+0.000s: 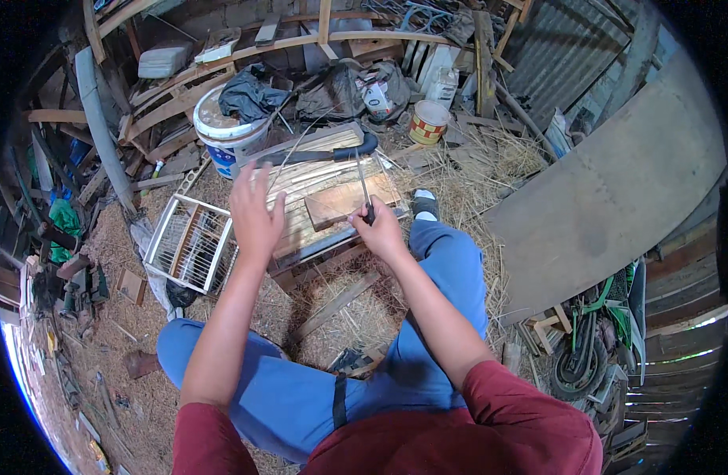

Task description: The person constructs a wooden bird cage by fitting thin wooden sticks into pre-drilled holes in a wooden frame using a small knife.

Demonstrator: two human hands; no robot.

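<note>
My right hand [377, 229] is closed around the black handle of a thin, long-shafted tool [363, 176]; whether it is a file or a narrow blade I cannot tell. Its shaft points away from me, above a flat wooden board [332, 207]. That board rests on a low bench topped with pale wooden slats [301, 190]. To the left, my left hand [255, 210] is raised over the bench's edge, fingers spread and holding nothing. Across the far part of the slats lies a dark tool with a hooked end [356, 150]. A thin curved strip [289, 150] rises beside it.
A small white-framed cage [188, 244] stands left of the bench. Behind are a white bucket [225, 131] with black plastic on it and a red-and-yellow tin [429, 123]. A large brown sheet [609, 190] leans at right, near a wheel [579, 364]. Shavings and straw cover the floor.
</note>
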